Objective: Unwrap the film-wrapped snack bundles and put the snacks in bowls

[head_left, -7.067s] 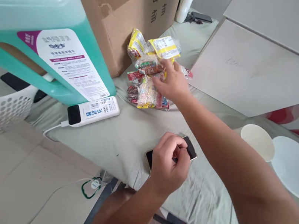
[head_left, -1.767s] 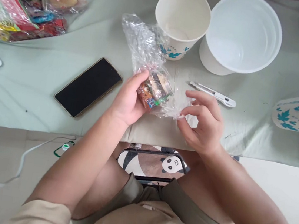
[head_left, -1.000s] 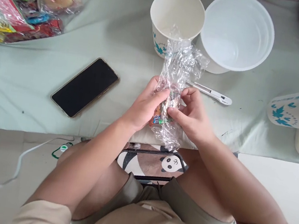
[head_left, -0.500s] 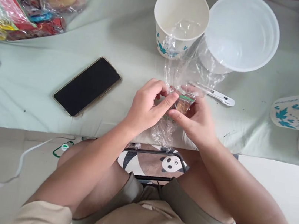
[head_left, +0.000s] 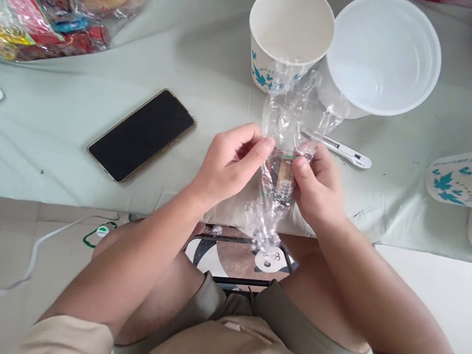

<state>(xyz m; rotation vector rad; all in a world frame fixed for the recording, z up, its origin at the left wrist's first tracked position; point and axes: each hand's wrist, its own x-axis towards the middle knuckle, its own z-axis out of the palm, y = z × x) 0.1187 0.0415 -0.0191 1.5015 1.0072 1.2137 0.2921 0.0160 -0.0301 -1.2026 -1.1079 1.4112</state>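
Note:
Between my two hands is a small brown packet (head_left: 284,178) with green stripes and a barcode, loosely wrapped in clear plastic film (head_left: 288,111). My left hand (head_left: 236,156) pinches the film at the packet's left side between thumb and fingers. My right hand (head_left: 317,180) grips the packet's right edge, thumb on top. Loose film spreads up in front of the paper cup and hangs down past the table edge. Just beyond my right hand lies a white utility knife (head_left: 341,151), partly behind the film. What the packet contains cannot be made out.
A paper cup (head_left: 259,50) with blue leaves and a white plastic tub (head_left: 426,93) stand behind my hands. A phone (head_left: 142,135) lies to the left, bagged snacks (head_left: 76,29) at the far left. Stacked paper cups (head_left: 457,177) lie on the right. A panda-patterned tray (head_left: 228,258) is below the table edge.
The packet has turned so its barcode faces up. My left thumb has moved off the packet onto the film. The film has shifted, bunching lower over the table edge.

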